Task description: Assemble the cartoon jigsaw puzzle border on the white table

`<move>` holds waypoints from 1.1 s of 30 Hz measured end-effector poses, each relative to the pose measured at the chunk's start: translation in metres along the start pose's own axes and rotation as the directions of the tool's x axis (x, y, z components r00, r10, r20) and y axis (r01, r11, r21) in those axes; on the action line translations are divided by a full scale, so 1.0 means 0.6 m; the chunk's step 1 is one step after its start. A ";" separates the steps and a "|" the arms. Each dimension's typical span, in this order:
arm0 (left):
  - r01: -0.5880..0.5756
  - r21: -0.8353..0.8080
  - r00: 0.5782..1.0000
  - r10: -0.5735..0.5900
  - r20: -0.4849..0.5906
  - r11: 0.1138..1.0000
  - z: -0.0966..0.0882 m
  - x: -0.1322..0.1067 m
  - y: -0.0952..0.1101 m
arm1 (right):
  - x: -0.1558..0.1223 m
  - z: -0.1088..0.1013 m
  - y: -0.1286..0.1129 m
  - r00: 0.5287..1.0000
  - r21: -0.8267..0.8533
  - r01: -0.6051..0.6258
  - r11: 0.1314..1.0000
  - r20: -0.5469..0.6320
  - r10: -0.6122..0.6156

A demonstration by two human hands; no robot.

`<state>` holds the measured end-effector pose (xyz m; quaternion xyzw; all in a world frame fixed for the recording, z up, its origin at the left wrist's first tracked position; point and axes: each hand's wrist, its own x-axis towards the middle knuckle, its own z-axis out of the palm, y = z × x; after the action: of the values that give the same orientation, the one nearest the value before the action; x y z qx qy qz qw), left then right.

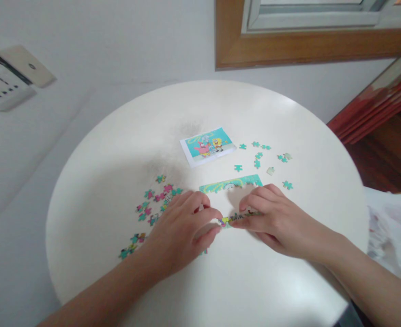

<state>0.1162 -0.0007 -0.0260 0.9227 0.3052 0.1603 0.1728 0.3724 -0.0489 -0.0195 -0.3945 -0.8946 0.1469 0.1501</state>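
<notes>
Table (pixel 221 290) bears puzzle pieces (pixel 168 187), both hands (pixel 190 220) (pixel 272 219) at an assembled strip (pixel 225 221), grips unclear.

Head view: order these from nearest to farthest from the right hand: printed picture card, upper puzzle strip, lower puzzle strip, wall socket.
1. Lower puzzle strip: at the right hand, partly covered by it.
2. Upper puzzle strip: just beyond, up and left.
3. Printed picture card: past the upper puzzle strip, farther left.
4. Wall socket: far left.
</notes>
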 end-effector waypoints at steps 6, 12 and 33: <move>0.015 -0.018 1.000 -0.015 -0.017 1.000 0.009 0.002 0.004 | 0.003 0.001 0.000 1.000 0.000 -0.002 1.000 -0.009 0.002; 0.023 -0.033 0.999 -0.024 -0.029 0.999 0.009 0.001 0.005 | 0.002 0.002 -0.003 0.999 0.003 0.001 1.000 -0.034 -0.001; -0.004 -0.067 0.999 0.001 -0.043 0.998 0.007 0.005 -0.004 | -0.007 -0.004 0.038 0.820 0.290 -0.190 0.938 -0.479 0.314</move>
<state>0.1190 0.0024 -0.0301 0.9130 0.3023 0.1906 0.1966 0.3909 -0.0371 -0.0267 -0.5147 -0.7372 0.1562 0.4088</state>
